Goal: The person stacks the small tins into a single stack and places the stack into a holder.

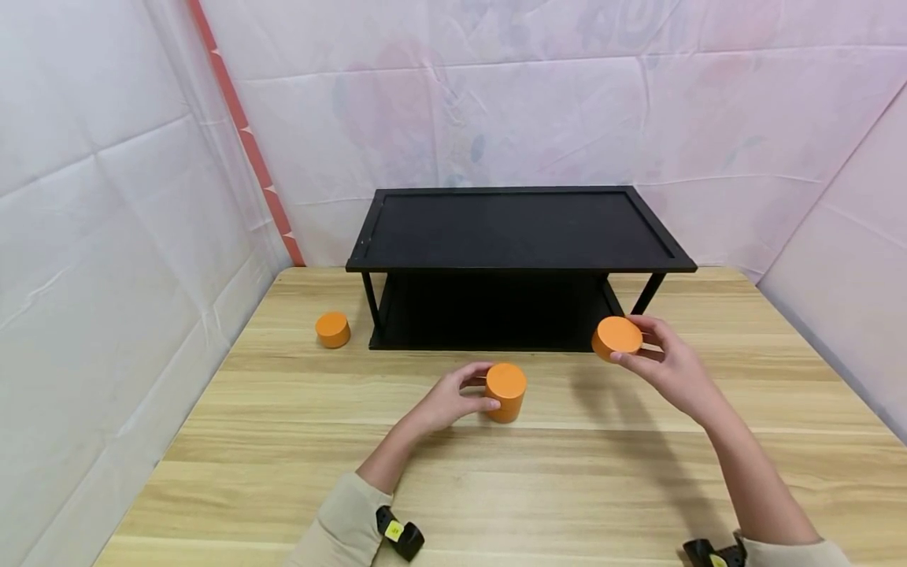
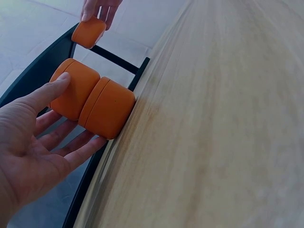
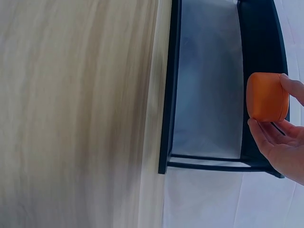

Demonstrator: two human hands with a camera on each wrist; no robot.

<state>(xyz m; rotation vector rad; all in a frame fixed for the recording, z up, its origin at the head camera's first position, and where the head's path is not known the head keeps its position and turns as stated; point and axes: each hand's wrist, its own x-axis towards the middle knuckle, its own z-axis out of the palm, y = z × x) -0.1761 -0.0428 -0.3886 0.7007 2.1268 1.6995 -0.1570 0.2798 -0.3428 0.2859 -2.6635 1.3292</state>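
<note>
Two orange round lidded tins stand one on top of the other on the table in front of the shelf. My left hand (image 1: pixel 448 403) grips the upper tin (image 2: pixel 78 88), thumb on one side and fingers round the other. Its fingertips reach the lower tin (image 2: pixel 110 110). Off to the right, my right hand (image 1: pixel 673 368) holds another orange tin (image 1: pixel 618 337) above the table, pinched between thumb and fingers. In the right wrist view that tin (image 3: pixel 267 97) overlaps the shelf's upper board. One more orange tin (image 1: pixel 332 329) sits alone, left of the shelf.
A black two-tier shelf (image 1: pixel 510 228) stands at the back of the wooden table (image 1: pixel 538 496), its upper board raised on thin legs above the lower board (image 1: pixel 489 311). White sheets (image 1: pixel 531 118) hang behind and on both sides.
</note>
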